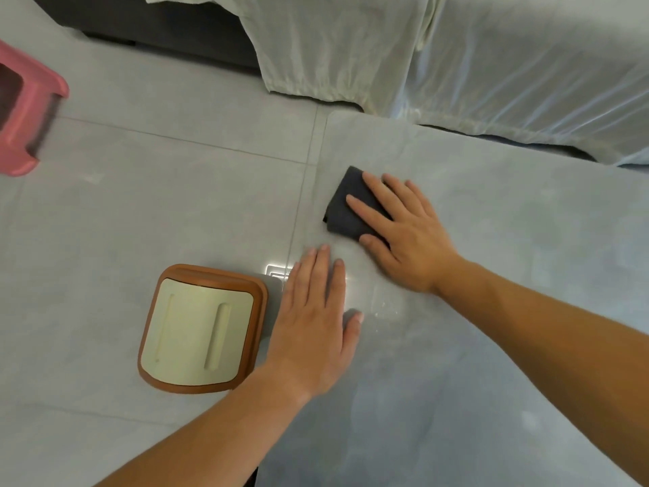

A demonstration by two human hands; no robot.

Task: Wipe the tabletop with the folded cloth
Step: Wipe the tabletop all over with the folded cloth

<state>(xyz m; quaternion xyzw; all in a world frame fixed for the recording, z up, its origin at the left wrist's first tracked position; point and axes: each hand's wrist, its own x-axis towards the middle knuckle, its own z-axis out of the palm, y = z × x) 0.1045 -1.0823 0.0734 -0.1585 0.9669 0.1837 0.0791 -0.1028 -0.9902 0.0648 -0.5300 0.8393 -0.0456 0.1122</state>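
a: where's the cloth?

b: the dark folded cloth (pixel 340 222) lies flat on the grey tabletop (pixel 491 311), under the fingers of the right hand (pixel 411 233). the far corner and left side of it stick out past the fingertips.

a: is that hand gripping it?

b: no. the fingers are straight and spread, pressing down on top of the cloth, with the thumb at its near edge. nothing is curled round it.

a: and the other hand?

b: the left hand (pixel 312 328) is just below and to the left of the right one, apart from it. it lies palm down on the tabletop with the fingers straight and close together and the thumb out to the right. it holds nothing and doesn't touch the cloth.

a: anything around them?

b: just left of the left hand, down on the tiled floor (pixel 140 205), there's a brown stool (pixel 200 328) with a cream top. well off to the left of that is a pink stool (pixel 24 117), cut off by the frame edge. beyond the right hand's fingertips, past the far edge of the tabletop, a pale sheet (pixel 456 58) hangs in folds. there's a bright glare on the tabletop between the two hands.
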